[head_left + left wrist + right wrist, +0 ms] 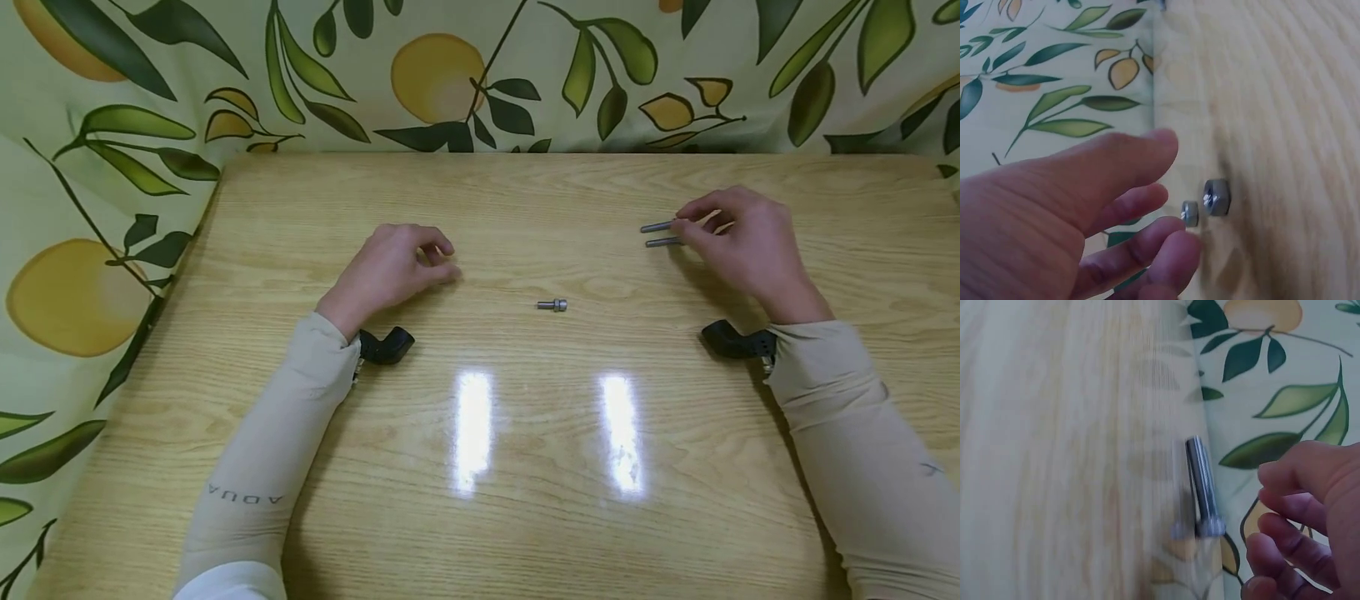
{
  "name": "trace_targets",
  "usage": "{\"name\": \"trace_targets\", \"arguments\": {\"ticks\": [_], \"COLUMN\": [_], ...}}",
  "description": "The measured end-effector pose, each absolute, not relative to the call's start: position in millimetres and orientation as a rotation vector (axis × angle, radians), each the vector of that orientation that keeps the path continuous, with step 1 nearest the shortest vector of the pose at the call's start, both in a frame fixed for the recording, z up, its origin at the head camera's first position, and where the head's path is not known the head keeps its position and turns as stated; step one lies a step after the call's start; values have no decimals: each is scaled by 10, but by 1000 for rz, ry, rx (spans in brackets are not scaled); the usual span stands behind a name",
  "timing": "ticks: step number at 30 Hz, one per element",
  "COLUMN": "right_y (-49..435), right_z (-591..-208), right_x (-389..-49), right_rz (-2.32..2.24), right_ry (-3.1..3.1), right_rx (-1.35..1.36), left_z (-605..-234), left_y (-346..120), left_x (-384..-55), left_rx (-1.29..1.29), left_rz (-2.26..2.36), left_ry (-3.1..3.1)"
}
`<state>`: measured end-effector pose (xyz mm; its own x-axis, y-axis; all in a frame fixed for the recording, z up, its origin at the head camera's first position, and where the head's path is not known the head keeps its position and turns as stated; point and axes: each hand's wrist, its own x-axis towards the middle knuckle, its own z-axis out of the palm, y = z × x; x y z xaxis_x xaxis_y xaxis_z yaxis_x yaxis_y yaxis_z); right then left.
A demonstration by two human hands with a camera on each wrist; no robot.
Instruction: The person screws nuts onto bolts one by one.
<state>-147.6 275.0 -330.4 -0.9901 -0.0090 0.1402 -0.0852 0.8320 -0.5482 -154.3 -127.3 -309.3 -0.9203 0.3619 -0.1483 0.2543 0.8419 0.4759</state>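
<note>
My left hand (393, 271) is at the left of the table with its fingers loosely bent, holding nothing. In the left wrist view, two metal nuts, a larger one (1217, 197) and a smaller-looking one (1190, 214), stand just past its fingertips; contact is unclear. My right hand (742, 242), fingers bent and spread, is at the far right beside two metal rods, an upper one (657, 226) and a lower one (663, 242). The right wrist view shows a bolt (1202, 484) apart from the fingertips, with a blurred shape beside it, perhaps a second bolt or reflection.
A small bolt with a nut on it (552, 305) lies between the hands. The glossy wooden table (540, 517) carries two bright light reflections. Fruit-and-leaf patterned cloth (517, 50) borders its back and left edges. A black wrist camera sits on each sleeve.
</note>
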Motion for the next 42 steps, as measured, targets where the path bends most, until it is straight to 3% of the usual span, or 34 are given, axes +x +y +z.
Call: {"name": "trace_targets", "arguments": {"ticks": [29, 42], "right_y": [2939, 2907], "right_z": [-3358, -3319], "right_x": [-1453, -1444], "right_rz": [763, 1217], "right_ry": [-3042, -2994], "right_rx": [251, 106], "left_z": [-3120, -3143], "left_y": [-1300, -1255], "left_x": [-1513, -1520], "left_rx": [582, 561], "left_rz": [613, 848], "left_ry": [2731, 2759]}}
